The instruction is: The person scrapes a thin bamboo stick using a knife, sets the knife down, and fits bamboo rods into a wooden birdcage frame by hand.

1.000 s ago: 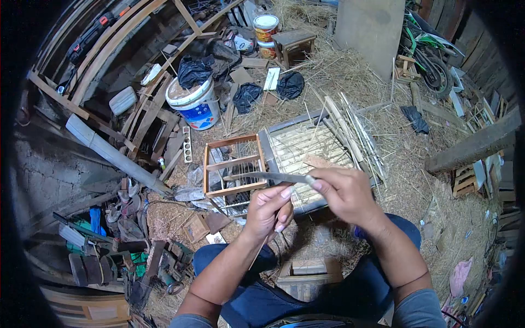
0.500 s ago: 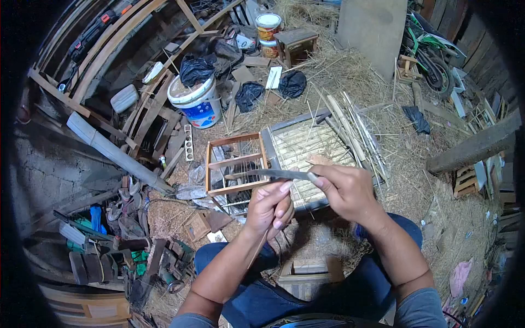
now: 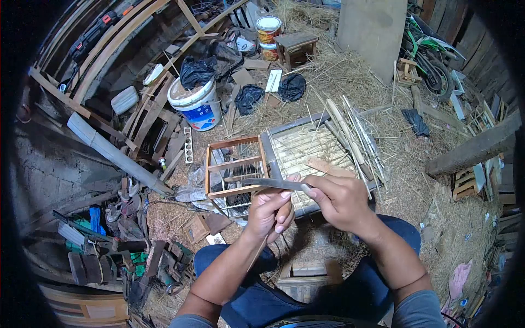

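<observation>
My right hand (image 3: pixel 342 199) is closed round the handle end of a knife (image 3: pixel 273 183), whose long grey blade points left. My left hand (image 3: pixel 269 216) pinches a thin bamboo stick (image 3: pixel 257 254), and its tail slants down past my wrist. The blade lies across the top of my left fingers; exactly where it meets the stick is hidden. Behind the blade stands a small wooden frame with thin bars (image 3: pixel 235 163). Right of it is a low table topped with pale slats (image 3: pixel 298 145), which bears several bamboo strips (image 3: pixel 350 134).
A white paint bucket (image 3: pixel 199 112) stands to the left, near black plastic bags (image 3: pixel 250 98). Farther back are a small wooden stool (image 3: pixel 295 42) and a motorcycle (image 3: pixel 435 65). A wooden post (image 3: pixel 473 145) juts in from the right. Straw and shavings cover the floor.
The knife and my right hand have shifted slightly down and left, so the blade lies farther across my left fingers. My left hand stays nearly in place, holding the stick.
</observation>
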Motion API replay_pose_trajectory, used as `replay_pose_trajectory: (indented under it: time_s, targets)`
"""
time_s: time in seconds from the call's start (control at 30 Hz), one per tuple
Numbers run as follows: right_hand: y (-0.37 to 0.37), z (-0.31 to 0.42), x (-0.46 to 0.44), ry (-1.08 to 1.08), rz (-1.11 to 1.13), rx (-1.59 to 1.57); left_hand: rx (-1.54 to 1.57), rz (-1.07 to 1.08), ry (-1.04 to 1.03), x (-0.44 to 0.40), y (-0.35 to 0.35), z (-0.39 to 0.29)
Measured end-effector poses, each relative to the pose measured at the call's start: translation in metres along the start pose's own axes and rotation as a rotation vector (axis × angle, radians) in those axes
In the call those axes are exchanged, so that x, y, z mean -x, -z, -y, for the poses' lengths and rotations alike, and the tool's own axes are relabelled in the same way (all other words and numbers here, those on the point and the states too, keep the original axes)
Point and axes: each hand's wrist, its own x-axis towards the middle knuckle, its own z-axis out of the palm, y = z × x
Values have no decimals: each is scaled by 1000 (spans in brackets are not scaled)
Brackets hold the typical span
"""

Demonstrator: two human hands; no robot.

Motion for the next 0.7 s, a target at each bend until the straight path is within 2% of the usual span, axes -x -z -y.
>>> replay_pose_trajectory:
  time_s: [0.03,0.07,0.13,0.17,0.27,0.33,0.4,0.47,0.5,0.53,0.6,0.67,0.7]
  targets:
    - [11,7,0,-174,181,84,6,11,14,0,2,-1]
    - [10,4,0,-182,185,80,24,25,-18,-1,4,2]
    - [10,-7,-7,-269,-17,62,-8,42,1,1,0,-1]
    - [11,0,-7,-287,49,64,-8,46,-2,0,-1,0]
    - [7,9,2,-170,171,82,-32,32,-3,1,-1,2]
    - [10,-2,-6,-295,54,78,-84,-5,-23,0,-3,2]
    - [10,-3,-6,-272,-8,74,-75,29,-29,1,-4,2]
    - [7,13,-1,-115,56,54,-232,4,-36,0,3,8]
    - [6,10,0,-103,50,56,-232,17,-52,0,3,6]
    - [8,6,-1,-113,52,53,-232,13,-41,2,0,6]
    - [17,-3,-10,-386,33,41,-247,-44,-85,3,-9,5]
    - [12,1,-5,-403,63,51,-221,16,-101,0,-1,7]
    - [7,7,-1,-271,46,12,-242,17,-88,-1,3,7]
